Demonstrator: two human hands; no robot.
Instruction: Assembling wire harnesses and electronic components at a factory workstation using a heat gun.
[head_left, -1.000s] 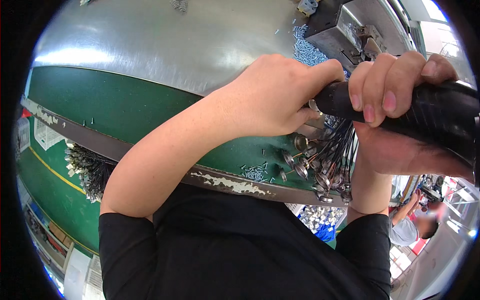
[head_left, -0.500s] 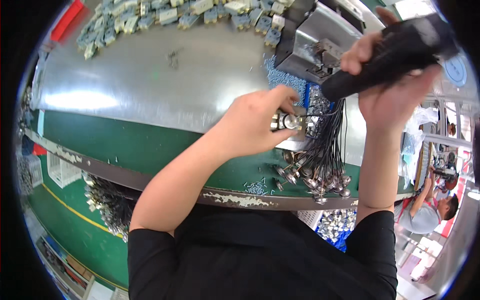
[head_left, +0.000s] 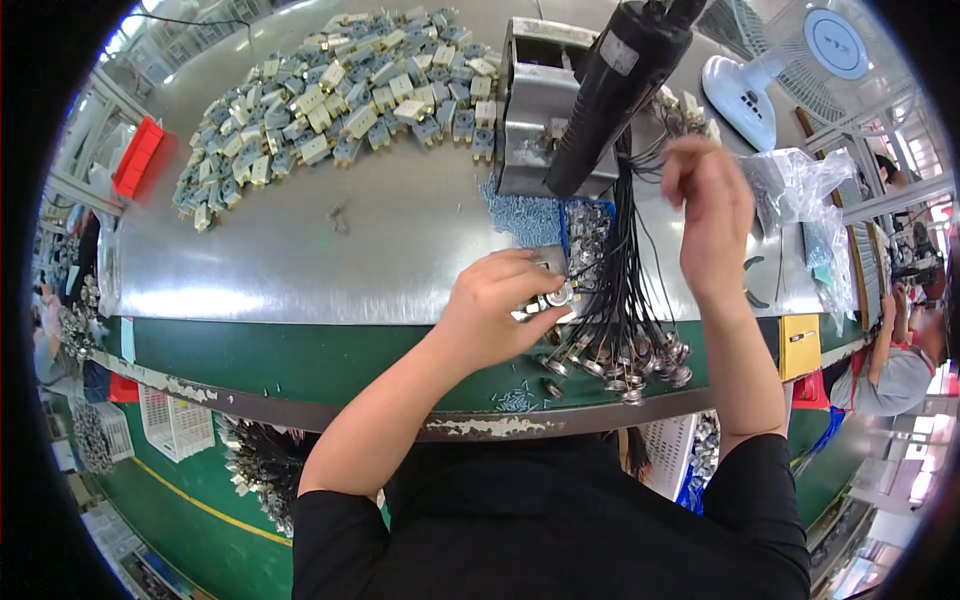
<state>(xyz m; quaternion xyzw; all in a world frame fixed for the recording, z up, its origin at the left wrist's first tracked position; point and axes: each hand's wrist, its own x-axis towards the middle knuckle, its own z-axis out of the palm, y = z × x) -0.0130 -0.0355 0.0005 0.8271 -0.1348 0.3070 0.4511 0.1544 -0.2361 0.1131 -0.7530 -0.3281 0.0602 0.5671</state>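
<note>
My left hand is closed round a small assembly with a round metal disc, pinched between thumb and fingers low over the bench. My right hand is raised to the right of the wires, with nothing in it; its fingers are apart and slightly smeared by motion. A black electric screwdriver hangs tilted, its lower end near the metal box. A bundle of black wires runs toward me and ends in several round metal discs. Beside it lies a blue tray of small metal parts.
Blue-grey screws lie heaped before a metal box. A large pile of white and grey blocks covers the far left. Loose screws lie near the front edge. A fan and plastic bags are at right.
My right hand has let go of the screwdriver and moved lower; the tool now hangs farther left. My left hand still holds the small assembly. The whole view has shifted.
</note>
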